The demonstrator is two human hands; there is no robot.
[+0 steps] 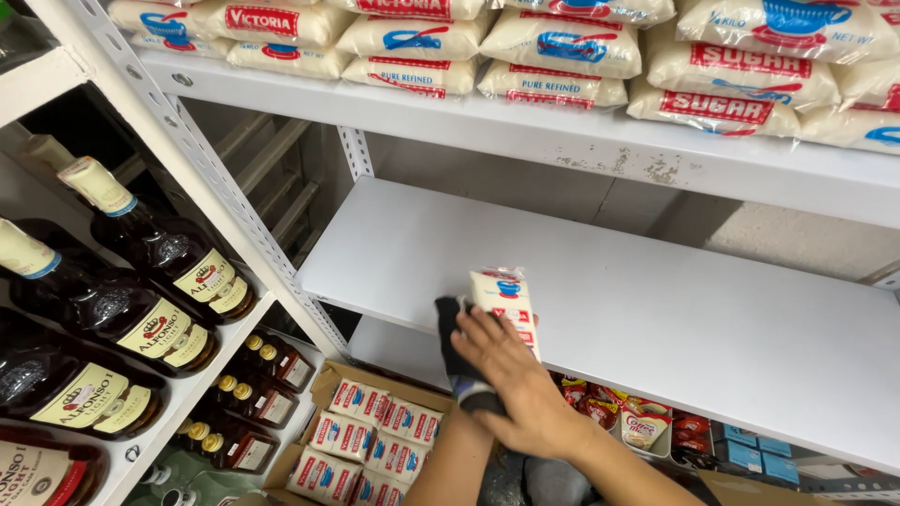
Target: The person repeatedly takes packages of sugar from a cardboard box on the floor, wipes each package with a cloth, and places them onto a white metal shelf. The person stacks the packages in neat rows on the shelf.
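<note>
One forearm rises from the bottom edge of the view, slanting up and to the left, and ends in a hand (pixel 514 382) laid flat with its back to the camera. Its fingers point up and left, spread a little, and press on a dark cloth (pixel 459 361) that is bunched under the palm and hangs over the front lip of the white shelf (pixel 675 309). Which of the person's hands this is cannot be told for sure; only one is in view. The fingertips touch the lower part of a small white packet (pixel 504 298) with red and blue print, which stands upright on the shelf near its front edge, just beside the cloth. The grip is loose: the fingers rest against the packet and cloth rather than closing around either.

On the shelf above lie stacked white bags of sugar (pixel 562 47). To the left, a slanted rack holds dark bottles (pixel 159 248) with cream labels, lying on their sides. Below the shelf an open cardboard box (pixel 361 436) holds more of the small packets.
</note>
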